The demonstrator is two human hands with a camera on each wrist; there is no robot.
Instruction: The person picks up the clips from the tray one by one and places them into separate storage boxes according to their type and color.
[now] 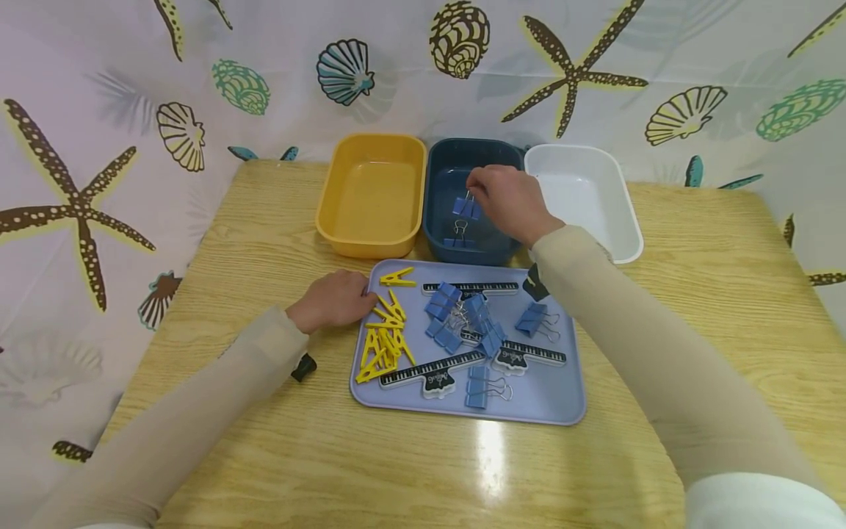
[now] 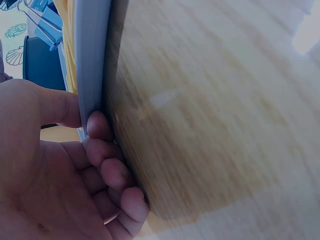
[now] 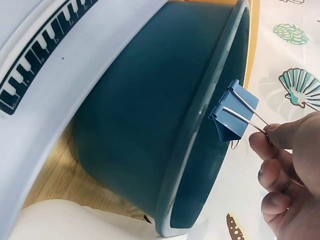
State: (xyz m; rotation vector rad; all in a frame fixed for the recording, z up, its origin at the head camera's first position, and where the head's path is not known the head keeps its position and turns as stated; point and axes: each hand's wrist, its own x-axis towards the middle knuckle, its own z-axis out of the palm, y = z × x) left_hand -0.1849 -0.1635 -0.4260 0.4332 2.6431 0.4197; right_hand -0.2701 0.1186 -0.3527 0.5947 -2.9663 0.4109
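Over the dark blue bin [image 1: 439, 158], my right hand [image 1: 509, 200] pinches a blue binder clip [image 3: 235, 114] by its wire handles, between thumb and fingertips. The clip hangs with its blue body downward. Another blue binder clip [image 1: 457, 242] lies inside that bin. My left hand [image 1: 335, 300] grips the left rim of the lavender tray [image 1: 538, 397], thumb at the edge and fingers curled along the outside. Near this hand lie several yellow clothespins [image 1: 386, 345] on the tray. More blue binder clips [image 1: 477, 389] and several clips with a piano-key pattern [image 1: 432, 375] are spread across it.
A yellow bin [image 1: 373, 246] stands left of the dark blue one, and a white bin [image 1: 628, 213] stands to its right. All three line the back of the wooden table [image 1: 277, 455], before a cloth [image 1: 410, 44] printed with shells and starfish.
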